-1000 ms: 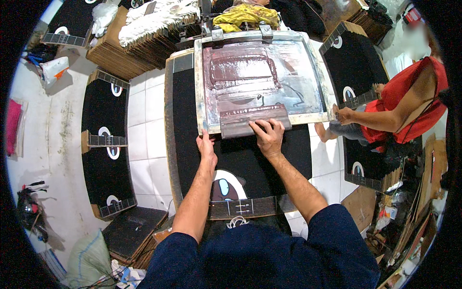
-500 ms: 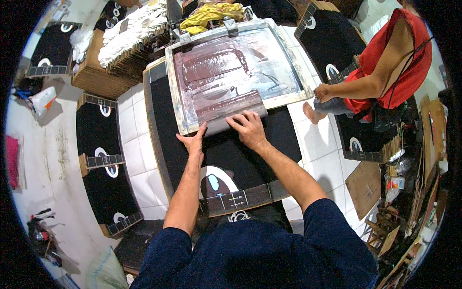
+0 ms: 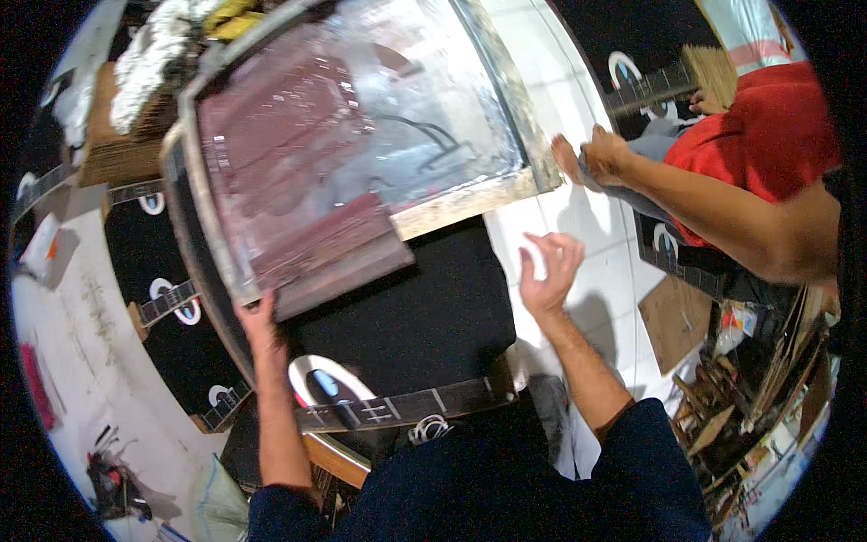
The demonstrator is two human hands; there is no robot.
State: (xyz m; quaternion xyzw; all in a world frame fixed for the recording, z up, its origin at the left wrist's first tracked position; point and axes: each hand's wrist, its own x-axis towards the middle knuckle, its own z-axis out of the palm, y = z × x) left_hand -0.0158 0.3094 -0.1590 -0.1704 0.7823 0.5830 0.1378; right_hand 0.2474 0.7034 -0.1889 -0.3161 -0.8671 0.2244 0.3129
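Observation:
A screen frame (image 3: 461,205) with maroon ink lies tilted over a black board (image 3: 406,325) printed with a white-rimmed eye (image 3: 330,384). A wide squeegee (image 3: 334,266) rests along the screen's near edge, toward its left corner. My left hand (image 3: 260,316) is closed on that near-left corner of the frame, next to the squeegee's end. My right hand (image 3: 551,266) is in the air right of the squeegee, fingers bent but apart and holding nothing visible. The picture is slightly smeared by motion.
A person in a red top (image 3: 759,117) is at the right, a hand (image 3: 605,155) near the screen's right corner. Printed black boards (image 3: 194,361) line the left side. Stacked white pieces (image 3: 149,63) stand at the back left, cardboard scraps (image 3: 673,321) at the lower right.
My right hand has let go of the squeegee and moved right. The squeegee sits further left on the screen. The view has turned, so the screen appears more slanted.

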